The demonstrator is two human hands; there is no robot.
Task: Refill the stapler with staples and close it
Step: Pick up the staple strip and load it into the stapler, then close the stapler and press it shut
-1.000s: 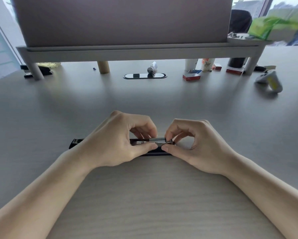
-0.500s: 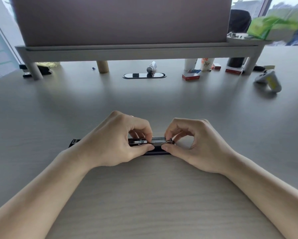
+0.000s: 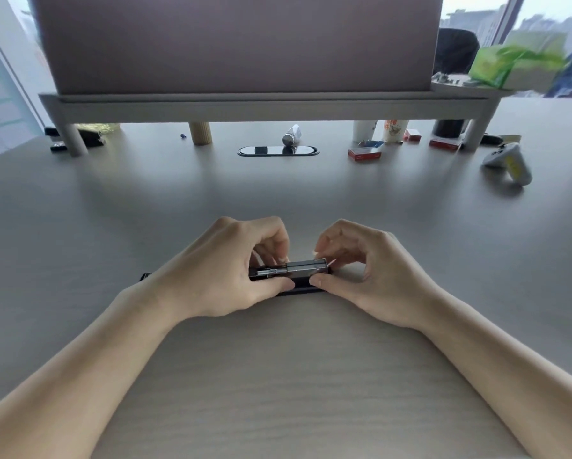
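A black stapler [image 3: 298, 288] lies opened out flat on the pale wooden table, its far left end [image 3: 144, 276] poking out behind my left wrist. In its metal channel sits a silver strip of staples [image 3: 306, 267], with the spring pusher just left of it. My left hand [image 3: 225, 273] pinches the middle of the stapler between thumb and fingers and hides most of its length. The thumb and fingertips of my right hand [image 3: 370, 276] close on the stapler's right end, beside the staples.
A grey riser shelf [image 3: 261, 106] carrying a large screen spans the back. Under and near it are a red staple box [image 3: 364, 154], paper cups [image 3: 392, 130], a small bottle [image 3: 291, 135], a cable grommet [image 3: 278, 150] and a white controller [image 3: 510, 164] at the right.
My left fingers have slid a little left along the channel, baring more of the staple strip and the pusher. My right fingertips have shifted slightly at the right end.
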